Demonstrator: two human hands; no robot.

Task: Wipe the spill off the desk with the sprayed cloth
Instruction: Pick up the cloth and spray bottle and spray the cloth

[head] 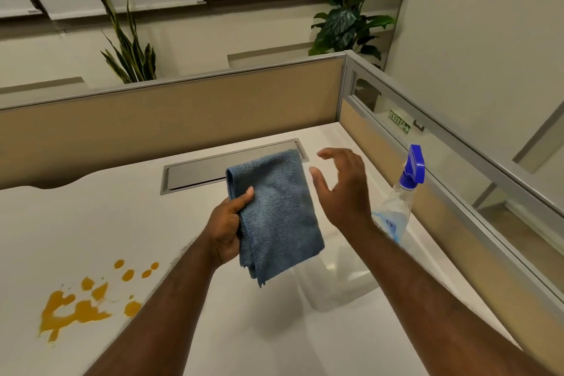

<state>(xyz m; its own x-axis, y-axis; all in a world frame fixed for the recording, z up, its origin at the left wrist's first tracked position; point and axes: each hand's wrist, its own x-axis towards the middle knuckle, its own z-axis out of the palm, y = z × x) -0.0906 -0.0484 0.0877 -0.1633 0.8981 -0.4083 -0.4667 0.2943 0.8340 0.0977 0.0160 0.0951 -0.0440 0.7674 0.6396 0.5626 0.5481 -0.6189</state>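
A folded blue cloth (276,214) hangs above the middle of the white desk (91,223), gripped at its left edge by my left hand (227,229). My right hand (341,186) hovers just right of the cloth with fingers spread, holding nothing. An orange spill (77,308) of blotches and drops lies on the desk at the lower left, well away from the cloth. A clear spray bottle (399,201) with a blue trigger head stands on the desk behind my right wrist, partly hidden by it.
A grey cable tray lid (198,174) is set into the desk behind the cloth. Beige partition panels (171,122) close the back, and a glass-topped one (457,180) closes the right side. Potted plants (128,40) stand beyond the partition.
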